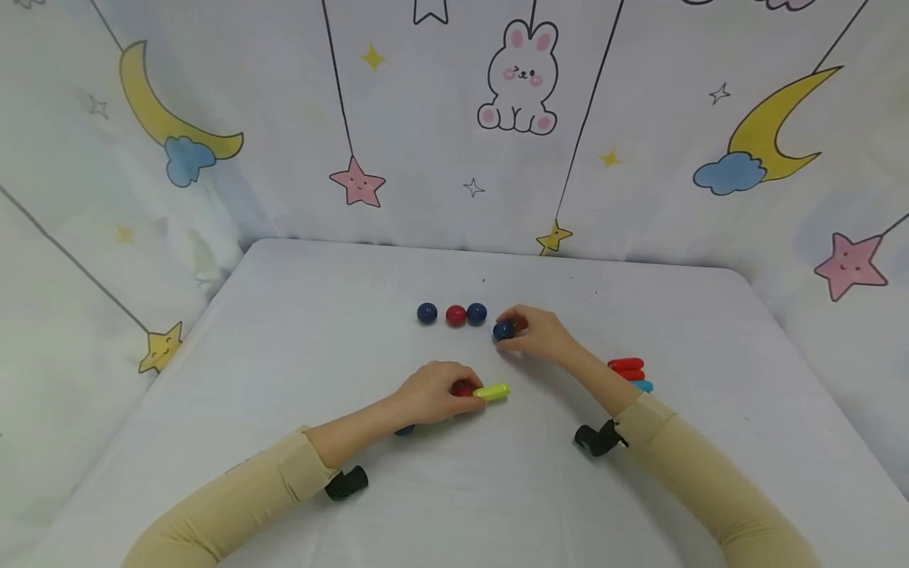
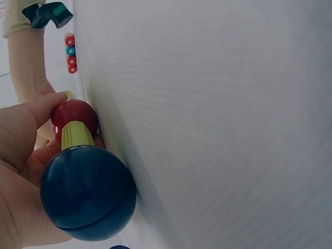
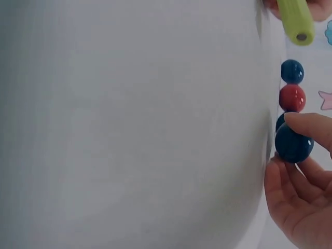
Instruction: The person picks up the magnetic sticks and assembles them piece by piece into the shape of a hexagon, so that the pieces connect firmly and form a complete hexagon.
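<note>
My left hand (image 1: pixel 436 393) grips a red ball (image 2: pixel 75 115) low over the white table. A yellow-green ridged rod (image 2: pixel 78 136) joins this ball to a dark blue ball (image 2: pixel 88 192) on the wrist side. From the ball's other side sticks out a second yellow-green rod (image 1: pixel 493 392), with a small hole in its free end in the right wrist view. Farther back, my right hand (image 1: pixel 536 331) pinches a loose dark blue ball (image 3: pixel 294 143) between thumb and fingers. To its left stand a blue ball (image 1: pixel 476 314), a red ball (image 1: pixel 456 315) and another blue ball (image 1: pixel 427 313).
Under the right forearm lie red rods (image 1: pixel 626 364) and a blue rod (image 1: pixel 642 386), side by side. The table (image 1: pixel 319 315) ends at a patterned cloth backdrop (image 1: pixel 440 118). Black wrist cameras hang below both cuffs (image 1: pixel 346 483).
</note>
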A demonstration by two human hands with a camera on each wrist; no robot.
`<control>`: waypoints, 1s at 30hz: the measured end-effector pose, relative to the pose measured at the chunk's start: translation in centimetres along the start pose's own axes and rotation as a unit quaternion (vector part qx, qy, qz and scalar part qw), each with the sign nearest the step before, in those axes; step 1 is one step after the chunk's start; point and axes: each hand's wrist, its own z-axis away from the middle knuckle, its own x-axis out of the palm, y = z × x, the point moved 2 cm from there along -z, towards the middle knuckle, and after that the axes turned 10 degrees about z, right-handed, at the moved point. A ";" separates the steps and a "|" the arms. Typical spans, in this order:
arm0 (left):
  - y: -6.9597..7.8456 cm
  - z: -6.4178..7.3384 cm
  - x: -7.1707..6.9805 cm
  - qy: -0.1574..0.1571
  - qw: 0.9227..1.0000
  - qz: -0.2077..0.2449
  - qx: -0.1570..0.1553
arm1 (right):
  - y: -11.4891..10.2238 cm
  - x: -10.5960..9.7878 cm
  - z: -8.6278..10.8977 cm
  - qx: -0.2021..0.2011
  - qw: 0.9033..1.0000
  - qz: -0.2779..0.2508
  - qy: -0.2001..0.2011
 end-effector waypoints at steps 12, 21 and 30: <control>0.0 0.0 -0.1 -0.003 1.000 0.009 0.001 | 0.7 0.5 4.9 -0.012 0.996 -0.067 -0.057; -0.3 0.0 0.1 -0.006 1.000 0.016 0.000 | 0.6 1.1 6.7 -0.002 0.992 -0.095 -0.077; -0.3 0.1 0.0 -0.007 1.000 0.024 0.001 | 0.0 1.3 7.4 -0.022 0.991 -0.108 -0.081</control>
